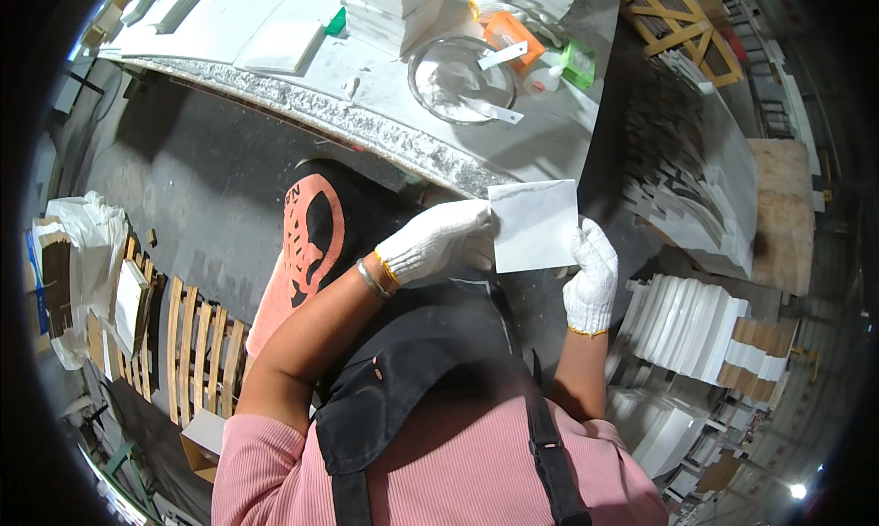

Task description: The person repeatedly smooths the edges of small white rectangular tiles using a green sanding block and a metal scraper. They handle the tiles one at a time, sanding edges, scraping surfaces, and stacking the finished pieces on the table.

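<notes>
A square white tile (536,228) with faint grey marbling is held up in front of my body, just off the table's near corner. My left hand (438,238), in a white knit glove, grips its left edge. Gloved the same way, my right hand (591,274) has closed on the right edge, thumb near the lower corner. The fingertips behind the tile are hidden. Beyond it, on the white worktable (558,151), stands a round metal bowl (412,86) of whitish material, with one flat scraper (504,55) at its upper right and another scraper (494,112) across its near rim.
An orange container (511,39), a green box (579,64) and a small bottle (542,81) crowd beside the bowl. Stacked white slabs (394,13) rise farther back. Leaning slabs (705,178) and tile stacks (682,325) line my right; wooden pallets (206,347) lie at left.
</notes>
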{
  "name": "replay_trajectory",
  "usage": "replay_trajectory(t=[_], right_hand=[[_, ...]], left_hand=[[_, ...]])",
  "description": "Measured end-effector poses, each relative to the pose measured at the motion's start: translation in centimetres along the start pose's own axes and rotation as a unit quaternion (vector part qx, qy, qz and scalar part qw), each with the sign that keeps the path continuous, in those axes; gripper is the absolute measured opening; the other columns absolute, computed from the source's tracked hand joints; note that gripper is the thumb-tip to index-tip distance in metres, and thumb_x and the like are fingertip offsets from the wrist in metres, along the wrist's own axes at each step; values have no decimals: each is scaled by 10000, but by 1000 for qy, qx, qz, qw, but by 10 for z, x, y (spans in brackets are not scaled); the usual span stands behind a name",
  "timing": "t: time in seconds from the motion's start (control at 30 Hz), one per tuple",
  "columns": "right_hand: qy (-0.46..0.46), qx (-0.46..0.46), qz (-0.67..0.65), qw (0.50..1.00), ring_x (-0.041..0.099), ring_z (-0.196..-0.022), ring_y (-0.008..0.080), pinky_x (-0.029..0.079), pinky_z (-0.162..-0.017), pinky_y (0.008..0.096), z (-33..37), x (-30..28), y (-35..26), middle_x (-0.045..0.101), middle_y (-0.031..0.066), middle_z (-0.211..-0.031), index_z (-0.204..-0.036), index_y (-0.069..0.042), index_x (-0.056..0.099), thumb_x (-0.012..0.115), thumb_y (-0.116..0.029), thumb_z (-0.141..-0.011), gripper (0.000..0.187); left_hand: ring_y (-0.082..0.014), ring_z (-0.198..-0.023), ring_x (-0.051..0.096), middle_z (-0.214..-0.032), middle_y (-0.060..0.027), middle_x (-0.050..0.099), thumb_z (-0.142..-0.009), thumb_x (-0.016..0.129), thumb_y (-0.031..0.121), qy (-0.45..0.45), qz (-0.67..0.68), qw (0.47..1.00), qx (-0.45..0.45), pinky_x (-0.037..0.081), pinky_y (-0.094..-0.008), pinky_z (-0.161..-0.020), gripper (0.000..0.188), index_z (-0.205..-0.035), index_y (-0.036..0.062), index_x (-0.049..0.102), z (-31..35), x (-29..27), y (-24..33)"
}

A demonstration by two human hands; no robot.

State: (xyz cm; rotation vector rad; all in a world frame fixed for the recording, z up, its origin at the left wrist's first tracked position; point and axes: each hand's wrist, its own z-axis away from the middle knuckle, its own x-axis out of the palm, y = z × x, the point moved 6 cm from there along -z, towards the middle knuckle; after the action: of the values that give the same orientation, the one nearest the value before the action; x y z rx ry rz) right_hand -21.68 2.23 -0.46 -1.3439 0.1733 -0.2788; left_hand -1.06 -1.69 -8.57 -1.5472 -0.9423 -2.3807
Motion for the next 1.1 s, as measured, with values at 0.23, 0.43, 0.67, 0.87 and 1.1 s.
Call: replay_trajectory(t=[0.23, 0.43, 0.67, 0.87, 1.1], right_hand=[[-13, 0, -26, 1000, 688, -779, 147, 511, -553, 236, -7, 16, 21, 722, 102, -1042, -1288, 62, 608, 651, -218, -961, 433], [-154, 46, -40, 986, 691, -815, 153, 533, -612, 226, 0, 52, 13, 712, 130, -1159, -1420, 106, 503, 691, -182, -928, 601], [-206, 111, 58, 971, 742, -894, 217, 547, -711, 258, 7, 66, 20, 726, 184, -1135, -1432, 72, 518, 623, 18, -884, 560], [-203, 116, 84, 969, 729, -896, 202, 552, -706, 247, -4, 75, 28, 707, 202, -1158, -1460, 33, 515, 643, -58, -887, 594], [-202, 108, 115, 967, 712, -879, 188, 546, -703, 253, -25, 79, 36, 700, 190, -1160, -1467, 44, 500, 655, -91, -909, 595]], left_hand=[[-124, -979, 609, -1118, -28, 669, -1000, 669, 370, 27, -32, 996, 83, 505, -285, -857, 504, -1345, 9, 601, 3, -6, 11], [-108, -991, 580, -1165, -24, 657, -968, 707, 329, 21, -39, 993, 111, 484, -286, -916, 625, -1446, -33, 529, 15, -30, 23], [-198, -1286, 575, -1446, -97, 568, -995, 670, 300, 19, 75, 973, 216, 462, -372, -1094, 673, -1524, -28, 415, 48, -31, 58], [-252, -1319, 567, -1458, -141, 558, -1006, 614, 274, 84, 43, 953, 286, 458, -396, -1094, 663, -1539, -42, 377, 80, -51, 95], [-272, -1289, 592, -1367, -139, 620, -961, 685, 273, 207, 60, 916, 337, 490, -417, -1065, 623, -1463, -36, 483, 116, -76, 111]])
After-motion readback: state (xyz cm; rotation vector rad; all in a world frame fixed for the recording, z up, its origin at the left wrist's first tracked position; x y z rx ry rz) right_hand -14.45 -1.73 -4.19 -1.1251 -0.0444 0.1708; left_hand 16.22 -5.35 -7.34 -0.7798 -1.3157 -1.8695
